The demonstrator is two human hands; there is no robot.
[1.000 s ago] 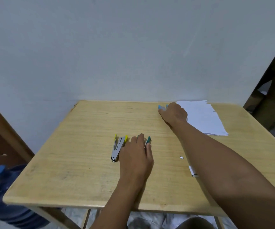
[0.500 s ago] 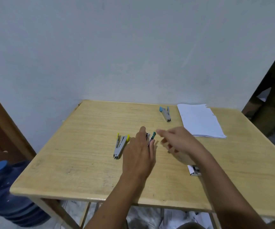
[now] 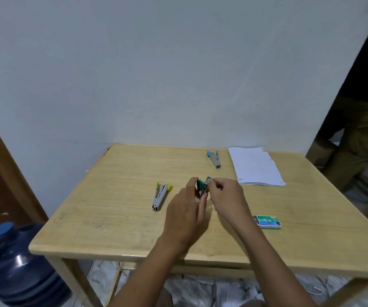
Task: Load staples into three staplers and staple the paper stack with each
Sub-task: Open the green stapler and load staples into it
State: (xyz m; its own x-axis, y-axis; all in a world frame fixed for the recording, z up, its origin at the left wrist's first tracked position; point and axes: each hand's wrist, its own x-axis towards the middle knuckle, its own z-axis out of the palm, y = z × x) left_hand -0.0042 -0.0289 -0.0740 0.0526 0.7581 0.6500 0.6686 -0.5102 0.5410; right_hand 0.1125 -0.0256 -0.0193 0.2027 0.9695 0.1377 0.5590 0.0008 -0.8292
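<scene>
A green stapler (image 3: 202, 187) is lifted just above the middle of the wooden table (image 3: 116, 220). My left hand (image 3: 186, 213) grips it from the left, and my right hand (image 3: 227, 199) pinches its top end with curled fingers. A yellow stapler (image 3: 161, 196) lies flat to the left of my hands. A blue stapler (image 3: 214, 158) lies near the back edge, beside the white paper stack (image 3: 256, 167). A green staple box (image 3: 268, 222) sits on the table to the right of my right forearm.
A blue water jug (image 3: 17, 262) stands on the floor left of the table. A person in dark clothes (image 3: 360, 120) stands at the far right beside a wooden piece. The white wall runs close behind the table's back edge.
My right hand left the blue stapler near the paper and came back to the middle. Both hands now hold the green stapler, which has been raised off the table.
</scene>
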